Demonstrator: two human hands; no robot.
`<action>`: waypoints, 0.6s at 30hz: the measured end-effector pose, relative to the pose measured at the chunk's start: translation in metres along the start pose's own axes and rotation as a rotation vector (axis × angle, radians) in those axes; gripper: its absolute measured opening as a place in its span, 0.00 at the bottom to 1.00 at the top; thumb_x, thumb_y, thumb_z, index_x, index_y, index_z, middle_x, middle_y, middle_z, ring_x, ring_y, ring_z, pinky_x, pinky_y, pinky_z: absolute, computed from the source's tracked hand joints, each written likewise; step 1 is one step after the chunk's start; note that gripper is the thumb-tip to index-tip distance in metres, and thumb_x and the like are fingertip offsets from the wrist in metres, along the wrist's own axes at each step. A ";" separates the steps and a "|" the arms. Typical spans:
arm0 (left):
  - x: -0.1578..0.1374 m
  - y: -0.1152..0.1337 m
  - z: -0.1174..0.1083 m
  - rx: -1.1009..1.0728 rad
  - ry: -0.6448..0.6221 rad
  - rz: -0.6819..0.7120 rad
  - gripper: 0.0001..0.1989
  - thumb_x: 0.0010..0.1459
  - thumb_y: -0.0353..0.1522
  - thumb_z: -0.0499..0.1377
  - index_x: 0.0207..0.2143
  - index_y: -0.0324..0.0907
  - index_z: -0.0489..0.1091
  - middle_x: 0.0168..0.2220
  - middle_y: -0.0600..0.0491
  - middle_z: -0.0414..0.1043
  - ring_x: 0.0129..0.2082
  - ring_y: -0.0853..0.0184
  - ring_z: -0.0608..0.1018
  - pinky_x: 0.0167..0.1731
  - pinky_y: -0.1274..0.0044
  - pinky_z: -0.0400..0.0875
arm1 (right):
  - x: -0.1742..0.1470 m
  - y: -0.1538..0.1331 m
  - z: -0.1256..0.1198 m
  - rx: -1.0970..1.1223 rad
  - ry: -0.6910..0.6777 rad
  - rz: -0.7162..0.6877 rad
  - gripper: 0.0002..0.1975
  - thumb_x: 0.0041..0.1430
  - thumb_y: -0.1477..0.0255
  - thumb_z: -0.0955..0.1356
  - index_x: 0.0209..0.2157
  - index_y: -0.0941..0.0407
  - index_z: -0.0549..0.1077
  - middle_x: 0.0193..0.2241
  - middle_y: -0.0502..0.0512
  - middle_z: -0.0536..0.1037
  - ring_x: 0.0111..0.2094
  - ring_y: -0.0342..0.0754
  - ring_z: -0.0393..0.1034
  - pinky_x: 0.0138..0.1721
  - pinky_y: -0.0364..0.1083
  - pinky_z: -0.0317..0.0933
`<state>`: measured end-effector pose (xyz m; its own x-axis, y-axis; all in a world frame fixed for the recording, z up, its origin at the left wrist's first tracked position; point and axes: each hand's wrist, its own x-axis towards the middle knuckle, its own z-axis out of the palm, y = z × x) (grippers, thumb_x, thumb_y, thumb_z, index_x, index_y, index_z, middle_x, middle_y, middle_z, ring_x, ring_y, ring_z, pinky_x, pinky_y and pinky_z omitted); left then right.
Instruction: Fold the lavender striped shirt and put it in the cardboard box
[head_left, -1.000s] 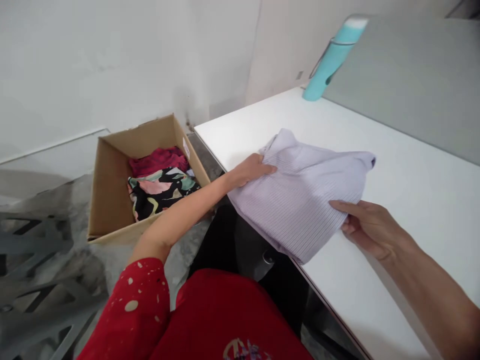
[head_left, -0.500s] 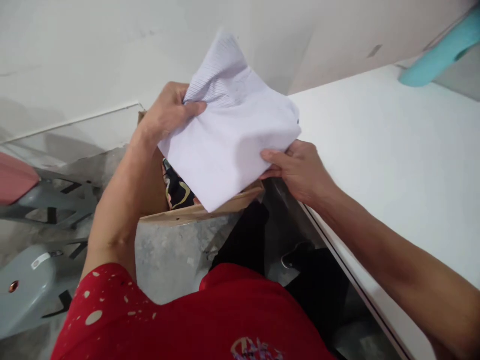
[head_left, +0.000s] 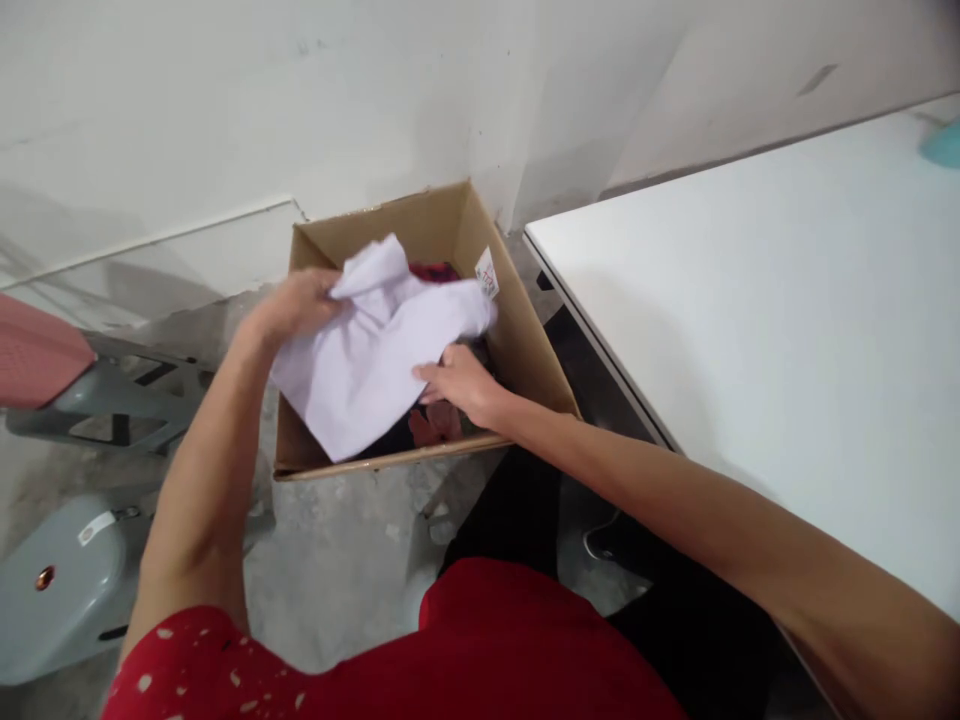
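Note:
A folded white garment (head_left: 375, 350), pale lavender in this light, is tilted over the mouth of a cardboard box (head_left: 517, 310). Its right end is smeared by motion. My left hand (head_left: 304, 300) is closed on the garment's upper left edge, with its fingertips partly hidden by the cloth. At the lower right edge, my right hand (head_left: 461, 385) holds the cloth between thumb and fingers, inside the box opening. Beneath lie dark patterned clothes (head_left: 435, 425), and a red and black cloth (head_left: 435, 272) shows behind the garment.
To the right stands a white table (head_left: 787, 330), its edge close to the box. A grey stool (head_left: 67, 580) and a pink-topped stool (head_left: 45, 350) are at the left. Behind the box rises a white wall (head_left: 225, 100). A turquoise object (head_left: 941, 145) sits at the table's far right.
Both hands have lowered the white garment from above the box down into its opening, shifting left. The view has moved so that more of the box shows.

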<state>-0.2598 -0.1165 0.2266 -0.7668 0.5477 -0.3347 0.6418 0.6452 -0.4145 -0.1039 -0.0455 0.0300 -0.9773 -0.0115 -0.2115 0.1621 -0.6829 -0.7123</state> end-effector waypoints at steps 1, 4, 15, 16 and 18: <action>0.001 -0.001 0.010 0.039 -0.102 0.005 0.17 0.56 0.35 0.56 0.44 0.38 0.78 0.39 0.55 0.80 0.40 0.64 0.78 0.46 0.75 0.72 | -0.001 0.002 0.004 0.053 -0.021 0.114 0.09 0.63 0.83 0.67 0.29 0.60 0.68 0.26 0.54 0.76 0.26 0.43 0.73 0.28 0.41 0.72; 0.009 -0.001 0.039 0.082 -0.363 0.071 0.14 0.53 0.35 0.56 0.38 0.42 0.79 0.34 0.54 0.81 0.37 0.62 0.79 0.40 0.77 0.72 | -0.003 0.007 0.010 0.106 -0.060 0.277 0.08 0.62 0.85 0.67 0.30 0.61 0.69 0.26 0.54 0.76 0.26 0.43 0.74 0.27 0.40 0.71; 0.068 -0.020 -0.015 -0.033 -0.078 0.068 0.18 0.55 0.36 0.56 0.45 0.42 0.79 0.39 0.57 0.80 0.42 0.62 0.80 0.45 0.77 0.73 | 0.055 -0.004 -0.005 -0.211 0.171 -0.204 0.06 0.64 0.73 0.70 0.33 0.58 0.68 0.29 0.54 0.76 0.29 0.48 0.76 0.31 0.44 0.72; 0.080 -0.020 -0.021 0.012 -0.027 0.058 0.18 0.56 0.36 0.56 0.46 0.42 0.78 0.40 0.56 0.80 0.43 0.61 0.80 0.46 0.76 0.73 | 0.067 -0.007 -0.007 -0.253 0.198 -0.250 0.04 0.64 0.72 0.69 0.36 0.58 0.70 0.31 0.55 0.77 0.31 0.48 0.76 0.34 0.45 0.72; 0.104 -0.020 -0.021 0.132 0.048 0.030 0.20 0.56 0.34 0.57 0.50 0.43 0.78 0.44 0.52 0.81 0.47 0.57 0.80 0.50 0.72 0.73 | 0.088 -0.010 -0.008 -0.330 0.214 -0.271 0.06 0.65 0.72 0.68 0.43 0.58 0.72 0.36 0.58 0.79 0.37 0.50 0.77 0.40 0.46 0.72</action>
<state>-0.3522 -0.0611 0.2175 -0.7440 0.5924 -0.3090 0.6548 0.5544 -0.5137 -0.1905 -0.0338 0.0136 -0.9458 0.3098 -0.0971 -0.0264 -0.3717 -0.9280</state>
